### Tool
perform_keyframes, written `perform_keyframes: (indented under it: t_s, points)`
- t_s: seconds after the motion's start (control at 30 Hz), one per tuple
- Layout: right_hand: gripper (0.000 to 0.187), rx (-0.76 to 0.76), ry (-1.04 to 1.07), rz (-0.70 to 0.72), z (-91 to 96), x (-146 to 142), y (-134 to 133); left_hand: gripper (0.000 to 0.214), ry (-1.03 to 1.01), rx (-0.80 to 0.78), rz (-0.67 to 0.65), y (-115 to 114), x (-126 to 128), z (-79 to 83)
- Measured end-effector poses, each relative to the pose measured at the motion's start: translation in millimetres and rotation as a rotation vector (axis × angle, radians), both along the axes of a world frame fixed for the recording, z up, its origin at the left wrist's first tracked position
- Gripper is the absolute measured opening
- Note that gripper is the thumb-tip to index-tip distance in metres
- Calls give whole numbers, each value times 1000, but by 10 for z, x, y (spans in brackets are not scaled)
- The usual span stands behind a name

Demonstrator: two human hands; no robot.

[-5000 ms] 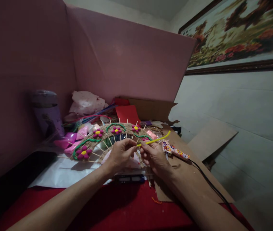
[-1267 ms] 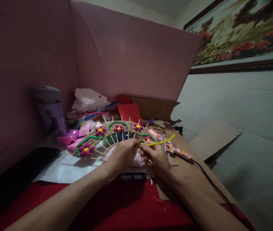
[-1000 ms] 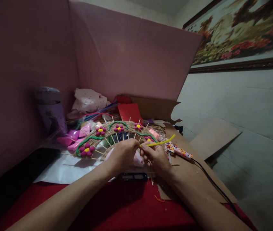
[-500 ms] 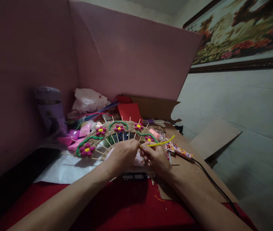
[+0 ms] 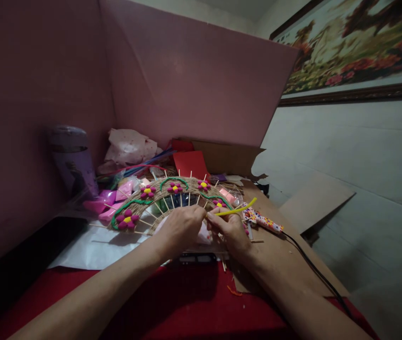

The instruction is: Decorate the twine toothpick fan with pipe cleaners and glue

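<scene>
Over the front of a fan-shaped piece of wound twine and thin sticks (image 5: 160, 194), my two hands meet fingertip to fingertip. My right hand (image 5: 230, 230) is closed in a pinch on a thin, bendy yellow strip (image 5: 238, 209), whose free end sticks out up and to the right. My left hand (image 5: 184, 224) is closed too, its fingertips at the strip's near end and partly hidden behind the knuckles. Magenta flowers with yellow centres, such as the large flower (image 5: 127, 219), and green curling lines decorate the twine band.
A patterned glue gun (image 5: 263, 220) with a black cord lies on cardboard (image 5: 293, 264) at the right. Pink packets (image 5: 107, 203), a purple tumbler (image 5: 71, 163) and red paper (image 5: 191, 163) stand behind and left. Dark-handled snips (image 5: 197, 258) lie on the red cloth (image 5: 172, 302).
The view has shifted very slightly. Both hands stay at the same spot, with the yellow strip between the fingers; the fingertips have moved only a little.
</scene>
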State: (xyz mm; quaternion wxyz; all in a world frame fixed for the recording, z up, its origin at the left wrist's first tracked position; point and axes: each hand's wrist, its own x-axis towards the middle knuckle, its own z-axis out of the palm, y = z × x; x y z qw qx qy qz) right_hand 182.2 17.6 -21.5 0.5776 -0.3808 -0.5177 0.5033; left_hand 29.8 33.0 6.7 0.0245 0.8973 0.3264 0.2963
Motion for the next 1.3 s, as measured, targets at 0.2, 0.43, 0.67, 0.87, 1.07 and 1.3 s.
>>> perform_keyframes:
  t_s: [0.2,0.43,0.67,0.87,1.07,1.3]
  points:
    - [22,-90,189,164,80,13,-34,13,-671,-604,-105,16,115,-16]
    - [27,-108,111,71,9,25,24,12,-227,-133,19,20,36,-48]
    - [29,-128,122,93,40,24,7,12,-295,-221,0,25,35,-32]
    - [25,-149,178,135,82,28,-18,12,-645,-527,-56,15,119,-54]
    - [28,-101,34,44,-15,10,28,11,-22,32,39,22,14,-87]
    - [25,-163,165,114,69,27,-17,12,-584,-446,-18,24,114,-75]
